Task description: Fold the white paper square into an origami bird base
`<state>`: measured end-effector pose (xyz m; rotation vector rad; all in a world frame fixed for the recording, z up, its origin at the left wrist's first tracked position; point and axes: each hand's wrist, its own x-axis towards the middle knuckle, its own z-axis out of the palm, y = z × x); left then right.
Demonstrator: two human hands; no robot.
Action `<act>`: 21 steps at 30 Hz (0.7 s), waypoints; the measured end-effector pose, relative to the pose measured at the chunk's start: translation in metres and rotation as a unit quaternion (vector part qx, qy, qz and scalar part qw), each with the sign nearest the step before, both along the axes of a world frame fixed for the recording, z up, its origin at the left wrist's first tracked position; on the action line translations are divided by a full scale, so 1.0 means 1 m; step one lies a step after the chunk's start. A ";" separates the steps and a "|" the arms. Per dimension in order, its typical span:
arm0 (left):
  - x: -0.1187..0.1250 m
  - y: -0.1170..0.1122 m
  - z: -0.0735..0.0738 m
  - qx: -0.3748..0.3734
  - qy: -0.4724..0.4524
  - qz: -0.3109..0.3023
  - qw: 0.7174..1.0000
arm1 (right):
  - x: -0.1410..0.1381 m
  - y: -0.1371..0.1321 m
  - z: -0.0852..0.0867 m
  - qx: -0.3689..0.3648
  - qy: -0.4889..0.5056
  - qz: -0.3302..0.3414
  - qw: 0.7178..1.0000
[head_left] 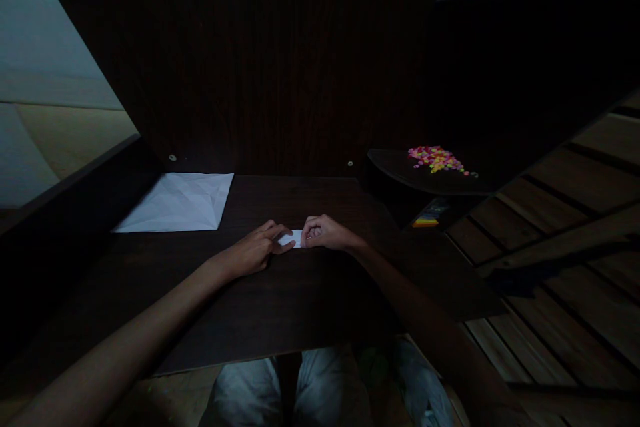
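A small white piece of paper [297, 238] lies on the dark wooden desk, partly covered by fingers from both sides. My left hand [257, 247] holds its left end, with the thumb at the lower edge and a fingertip at the upper edge. At the right end, my right hand [324, 232] has its fingers curled and pinched on the paper. Further left on the desk is a large white sheet [185, 202] with crease lines across it.
On a rounded corner shelf [395, 163] at the right sits a pile of small pink, yellow and orange pieces [436, 159]. Beneath it is a yellow-edged item [425, 221]. A tall dark panel [280, 67] rises behind the desk [280, 307]. A raised side board [75, 180] bounds the left.
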<state>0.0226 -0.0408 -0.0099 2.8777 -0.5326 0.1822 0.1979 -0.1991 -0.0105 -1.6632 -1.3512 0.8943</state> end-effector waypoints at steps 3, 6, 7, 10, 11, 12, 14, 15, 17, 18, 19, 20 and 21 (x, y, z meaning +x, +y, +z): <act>0.000 0.000 0.000 0.009 -0.002 -0.004 1.000 | 0.000 -0.001 0.000 0.007 0.064 -0.004 0.998; -0.001 -0.001 0.001 0.021 0.001 -0.001 1.000 | 0.001 -0.002 0.002 0.006 0.079 0.011 0.997; -0.001 -0.002 0.001 0.027 0.000 0.001 1.000 | 0.002 -0.002 0.003 0.001 0.078 0.017 0.997; -0.001 -0.003 0.001 0.049 0.001 0.006 0.999 | 0.007 -0.002 0.002 -0.013 0.074 0.032 0.997; -0.001 -0.004 0.002 0.057 0.003 0.007 0.998 | 0.009 -0.002 0.001 -0.016 0.076 0.035 0.996; -0.001 -0.004 0.002 0.066 0.005 0.009 0.998 | 0.011 -0.002 0.000 -0.018 0.082 0.038 0.996; -0.002 -0.006 0.003 0.084 0.008 0.013 0.996 | 0.015 -0.001 -0.004 -0.017 0.108 0.034 0.993; -0.002 -0.007 0.004 0.093 0.010 0.015 0.996 | 0.016 -0.001 -0.006 -0.014 0.124 0.027 0.992; -0.003 -0.009 0.004 0.107 0.015 0.021 0.994 | 0.018 -0.001 -0.008 -0.011 0.143 0.017 0.989; -0.003 -0.010 0.004 0.111 0.020 0.026 0.993 | 0.017 -0.001 -0.009 -0.012 0.144 0.014 0.989; -0.003 -0.011 0.003 0.114 0.023 0.030 0.993 | 0.017 -0.001 -0.009 -0.014 0.140 0.013 0.990; -0.003 -0.012 0.002 0.115 0.025 0.035 0.992 | 0.016 -0.001 -0.009 -0.017 0.131 0.014 0.991; -0.003 -0.012 0.001 0.115 0.025 0.039 0.992 | 0.015 -0.002 -0.008 -0.019 0.118 0.014 0.993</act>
